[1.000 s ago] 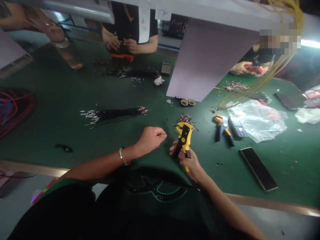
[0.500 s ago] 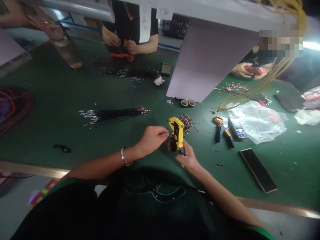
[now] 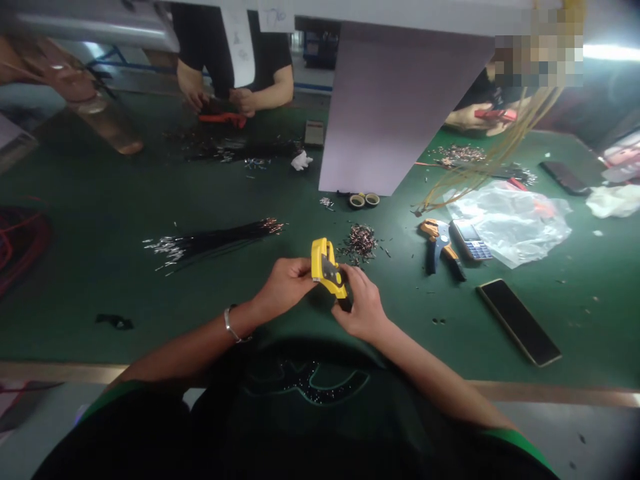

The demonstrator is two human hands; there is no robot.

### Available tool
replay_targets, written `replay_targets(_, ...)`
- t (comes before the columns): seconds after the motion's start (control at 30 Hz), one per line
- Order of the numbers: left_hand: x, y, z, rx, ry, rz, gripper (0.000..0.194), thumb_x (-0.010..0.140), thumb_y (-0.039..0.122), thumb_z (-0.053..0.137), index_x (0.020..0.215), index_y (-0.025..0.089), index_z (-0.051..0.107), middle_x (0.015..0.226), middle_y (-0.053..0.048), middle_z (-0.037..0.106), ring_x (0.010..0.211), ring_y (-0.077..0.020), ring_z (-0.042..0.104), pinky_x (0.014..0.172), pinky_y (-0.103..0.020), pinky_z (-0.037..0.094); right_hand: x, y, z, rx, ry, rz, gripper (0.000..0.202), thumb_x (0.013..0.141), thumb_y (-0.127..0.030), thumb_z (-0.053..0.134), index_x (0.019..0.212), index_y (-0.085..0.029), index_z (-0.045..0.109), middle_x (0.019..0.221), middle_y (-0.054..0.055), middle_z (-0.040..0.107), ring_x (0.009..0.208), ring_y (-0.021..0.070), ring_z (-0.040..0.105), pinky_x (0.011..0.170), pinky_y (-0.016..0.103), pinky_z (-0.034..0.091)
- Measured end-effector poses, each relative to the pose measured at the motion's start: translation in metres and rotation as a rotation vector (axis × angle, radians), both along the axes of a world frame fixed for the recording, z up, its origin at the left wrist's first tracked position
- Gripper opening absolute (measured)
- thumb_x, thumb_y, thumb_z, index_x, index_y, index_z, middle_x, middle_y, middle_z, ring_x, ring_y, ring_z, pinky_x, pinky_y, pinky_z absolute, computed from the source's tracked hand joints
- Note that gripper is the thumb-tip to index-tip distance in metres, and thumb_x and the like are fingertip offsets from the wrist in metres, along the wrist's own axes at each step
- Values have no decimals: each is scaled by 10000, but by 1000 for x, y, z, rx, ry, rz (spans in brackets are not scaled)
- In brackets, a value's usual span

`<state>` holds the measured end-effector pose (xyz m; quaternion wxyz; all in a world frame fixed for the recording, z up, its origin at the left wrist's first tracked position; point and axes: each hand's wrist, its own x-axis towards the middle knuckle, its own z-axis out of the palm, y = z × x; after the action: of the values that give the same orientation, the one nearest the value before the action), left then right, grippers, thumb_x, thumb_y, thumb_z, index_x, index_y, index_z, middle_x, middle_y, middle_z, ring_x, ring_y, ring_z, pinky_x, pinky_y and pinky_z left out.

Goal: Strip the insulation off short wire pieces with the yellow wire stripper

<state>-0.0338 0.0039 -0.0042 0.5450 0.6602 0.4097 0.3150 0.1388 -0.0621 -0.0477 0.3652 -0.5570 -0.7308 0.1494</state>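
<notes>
The tool [image 3: 317,252], yellow and black, is just left of the pile [image 3: 361,241] of clippings and nearer the person, held above the table [image 3: 400,360]. The right hand [image 3: 364,303], below the pile, is wrapped around the tool's handles, with its head pointing away from the person. The left hand [image 3: 284,287], further left of the pile, has its thumb and fingertips pressed together right at the tool's head; I cannot tell what they pinch. A bracelet [image 3: 230,325] circles the left wrist.

Left of the pile and well apart from it lies the bundle [image 3: 225,235] of black wires, its coppery ends toward the pile and its silvery ends away. Just beyond the pile sit two tape rolls [image 3: 357,201], at the foot of the panel [image 3: 385,113].

To the right of the pile lie the orange-and-blue pliers [image 3: 443,248], with the keypad phone [image 3: 471,240] just beside them and a clear bag [image 3: 520,227] beyond. The smartphone [image 3: 520,323] is further right of the pile and nearer the person. Beyond the pile, to the left, a co-worker's hands [image 3: 244,101] are above a red tool [image 3: 220,118].
</notes>
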Motion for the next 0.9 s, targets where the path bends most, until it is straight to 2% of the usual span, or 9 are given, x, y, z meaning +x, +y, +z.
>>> replay_targets(0.13,-1,3,0,34,51,-6,103,695,142,619,698,154,722,674,1,708,649,-124,618,602,-217,498,2,0,0,17,-2,2,639,632,-153,559,1257,-171,430,1135,154,581,1060,315,567,910,459,500)
replay_targets(0.23,-1,5,-2,29,91,-3,114,726,160,616,726,155,730,714,-3,720,639,-110,606,588,-208,480,3,-1,-2,-5,76,31,606,638,-158,544,1236,-161,447,1116,151,594,1034,304,580,896,452,497)
replay_targets(0.3,0,6,-2,10,113,-19,124,752,182,611,742,155,732,715,-4,719,619,-96,594,575,-200,465,4,-1,-1,-83,203,73,563,638,-156,526,1199,-168,471,1065,125,618,967,279,602,863,434,504)
replay_targets(0.43,6,5,6,-92,82,-66,152,782,206,600,693,146,708,595,1,664,523,-65,545,509,-183,411,5,-1,2,-367,553,217,337,653,-151,510,985,-178,559,863,52,634,781,202,614,725,337,511)
replay_targets(0.53,11,4,9,-228,-21,-53,165,783,193,591,644,146,667,502,16,601,443,-48,493,471,-185,378,4,0,2,-445,683,248,269,655,-141,528,917,-171,580,831,45,637,771,189,603,710,317,494)
replay_targets(0.63,11,3,8,-271,-70,-34,164,776,178,588,626,149,648,464,30,557,420,-41,457,460,-186,358,3,1,-1,-409,658,226,276,658,-144,532,929,-173,580,844,45,638,774,191,606,726,330,499)
replay_targets(0.7,10,3,7,-241,-64,-33,155,771,167,585,636,146,659,472,34,549,435,-38,447,467,-181,353,2,0,-4,-336,547,185,292,662,-147,526,949,-180,568,850,45,632,774,195,609,732,340,509)
replay_targets(0.9,3,4,4,-185,16,-39,70,691,173,655,640,128,671,532,31,570,496,-54,460,474,-173,364,2,-2,-8,64,146,60,571,645,-140,532,1209,-171,450,1041,121,615,938,271,611,835,438,526)
